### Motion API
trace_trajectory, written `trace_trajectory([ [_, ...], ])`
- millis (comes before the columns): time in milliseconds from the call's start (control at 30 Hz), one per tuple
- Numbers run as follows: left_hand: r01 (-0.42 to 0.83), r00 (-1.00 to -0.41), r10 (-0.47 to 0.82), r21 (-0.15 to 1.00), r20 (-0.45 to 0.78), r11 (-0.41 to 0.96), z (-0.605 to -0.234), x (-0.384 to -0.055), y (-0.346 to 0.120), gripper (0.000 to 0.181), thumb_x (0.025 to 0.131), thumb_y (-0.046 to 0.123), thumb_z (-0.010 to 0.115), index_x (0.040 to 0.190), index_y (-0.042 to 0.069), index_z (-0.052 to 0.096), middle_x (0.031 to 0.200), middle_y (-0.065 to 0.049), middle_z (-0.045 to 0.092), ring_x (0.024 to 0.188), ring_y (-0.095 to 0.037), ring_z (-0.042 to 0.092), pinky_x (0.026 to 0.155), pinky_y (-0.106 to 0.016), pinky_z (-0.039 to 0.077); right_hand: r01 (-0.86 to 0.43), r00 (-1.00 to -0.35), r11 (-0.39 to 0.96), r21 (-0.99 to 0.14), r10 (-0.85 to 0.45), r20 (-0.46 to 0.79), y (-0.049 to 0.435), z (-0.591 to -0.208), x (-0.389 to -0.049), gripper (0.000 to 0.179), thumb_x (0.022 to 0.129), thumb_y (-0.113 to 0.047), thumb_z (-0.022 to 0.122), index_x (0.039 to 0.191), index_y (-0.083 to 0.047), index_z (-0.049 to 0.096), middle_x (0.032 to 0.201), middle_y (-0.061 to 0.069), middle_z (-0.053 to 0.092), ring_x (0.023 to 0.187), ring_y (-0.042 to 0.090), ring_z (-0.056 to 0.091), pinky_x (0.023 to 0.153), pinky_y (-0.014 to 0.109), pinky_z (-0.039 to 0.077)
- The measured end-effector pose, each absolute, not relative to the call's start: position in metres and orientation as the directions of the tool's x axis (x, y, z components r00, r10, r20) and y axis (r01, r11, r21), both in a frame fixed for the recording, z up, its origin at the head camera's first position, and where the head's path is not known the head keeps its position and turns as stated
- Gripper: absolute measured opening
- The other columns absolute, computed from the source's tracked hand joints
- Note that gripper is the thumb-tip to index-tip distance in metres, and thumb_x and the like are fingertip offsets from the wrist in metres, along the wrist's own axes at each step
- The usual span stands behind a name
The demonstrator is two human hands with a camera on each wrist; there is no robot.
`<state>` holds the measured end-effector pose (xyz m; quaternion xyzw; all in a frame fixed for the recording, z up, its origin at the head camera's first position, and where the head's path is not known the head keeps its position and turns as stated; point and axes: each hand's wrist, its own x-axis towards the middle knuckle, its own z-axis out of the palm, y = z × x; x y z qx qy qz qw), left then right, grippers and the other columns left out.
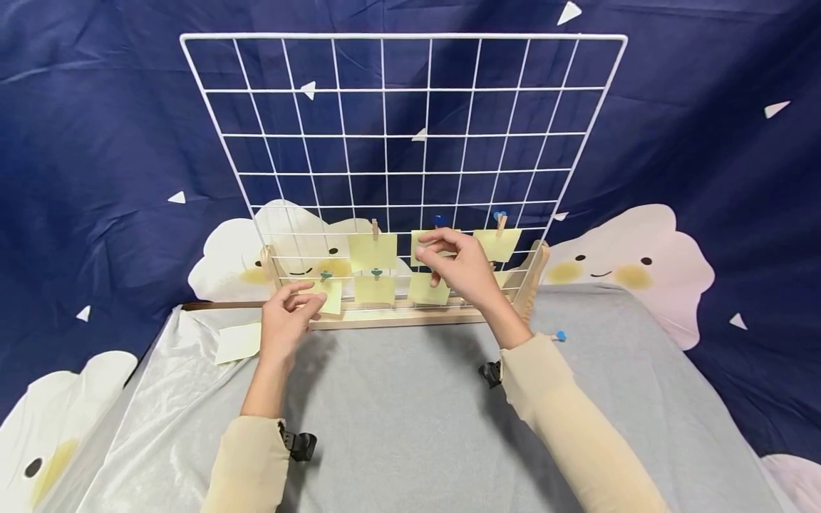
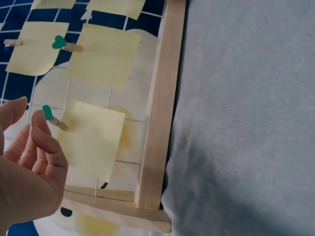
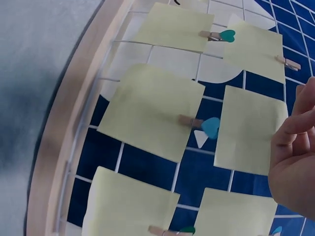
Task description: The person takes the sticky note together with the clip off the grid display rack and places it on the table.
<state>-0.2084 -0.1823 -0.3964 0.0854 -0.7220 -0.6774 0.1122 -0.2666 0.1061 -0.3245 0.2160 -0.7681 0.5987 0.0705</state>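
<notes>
Seven yellow notes (image 1: 373,255) counted on the white wire grid (image 1: 385,135), which is held upright in a wooden base (image 1: 385,321): three in the upper row, four in the lower, one of these partly hidden behind the right wrist. Small wooden clips seen at their upper edges, several topped with green or blue hearts. The upper row is left bare at its left end, above the lower-left note. A loose pale note (image 1: 239,343), perhaps more than one, is laid on the grey-draped counter (image 1: 398,413) to the left; a loose blue-heart clip (image 1: 560,336) lies to the right. Work judged well advanced, likely near its end; the spare paper and clip suggest one place unfilled. Left hand (image 1: 288,317) slack, fingers bent, nothing seen gripped, held just beside the lower-left note and its green-heart clip (image 2: 47,112). Right hand (image 1: 463,267) loosely curved before the upper middle note, nothing seen gripped; contact with that note cannot be told.
</notes>
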Motion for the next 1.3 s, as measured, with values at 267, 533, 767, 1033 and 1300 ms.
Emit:
trace_trajectory([
  [267,0.033,-0.957,-0.287,0.997,0.051,0.065,-0.392,-0.215,-0.176,0.040,0.090,0.017,0.079,0.127,0.007,0.066,0.081,0.013,0.071,0.069,-0.014,0.067,0.052,-0.020,0.047,-0.457,-0.881,0.159,-0.875,-0.213,0.422,0.091,-0.319,-0.271,0.027,0.093,-0.015,0.074,0.114,0.001,0.069,0.091,0.009,0.073,0.049,0.020,0.058,0.049,0.034,0.053],
  [533,0.058,-0.952,-0.299,0.997,0.072,0.055,-0.390,-0.221,-0.170,0.037,0.090,0.014,0.077,0.125,0.007,0.067,0.081,0.013,0.070,0.065,-0.010,0.064,0.050,-0.020,0.045,-0.473,-0.875,0.163,-0.866,-0.205,0.439,0.077,-0.314,-0.274,0.023,0.093,-0.012,0.073,0.112,0.000,0.071,0.088,0.009,0.072,0.047,0.019,0.057,0.048,0.033,0.051],
  [767,0.069,-0.943,-0.317,0.992,0.099,0.103,-0.390,-0.228,-0.163,0.033,0.090,0.013,0.077,0.120,0.004,0.068,0.086,0.003,0.071,0.061,-0.006,0.063,0.046,-0.019,0.046,-0.473,-0.876,0.191,-0.860,-0.203,0.437,0.065,-0.312,-0.277,0.029,0.093,-0.013,0.073,0.119,0.000,0.071,0.088,0.010,0.073,0.047,0.019,0.058,0.047,0.026,0.048],
  [1033,0.083,-0.935,-0.331,0.986,0.128,0.147,-0.384,-0.235,-0.156,0.036,0.089,0.015,0.077,0.120,0.002,0.068,0.089,0.000,0.072,0.060,-0.007,0.064,0.045,-0.019,0.045,-0.502,-0.864,0.267,-0.823,-0.204,0.461,0.055,-0.306,-0.280,0.032,0.094,-0.017,0.072,0.122,-0.003,0.071,0.086,0.006,0.074,0.048,0.022,0.061,0.043,0.025,0.042],
  [1300,0.052,-0.937,-0.338,0.991,0.092,0.125,-0.382,-0.241,-0.149,0.033,0.090,0.016,0.077,0.119,0.003,0.068,0.094,-0.004,0.071,0.059,-0.009,0.063,0.045,-0.018,0.045,-0.515,-0.857,0.326,-0.792,-0.189,0.479,0.044,-0.304,-0.281,0.027,0.093,-0.016,0.073,0.117,-0.003,0.073,0.082,0.004,0.074,0.047,0.021,0.063,0.046,0.029,0.049],
])
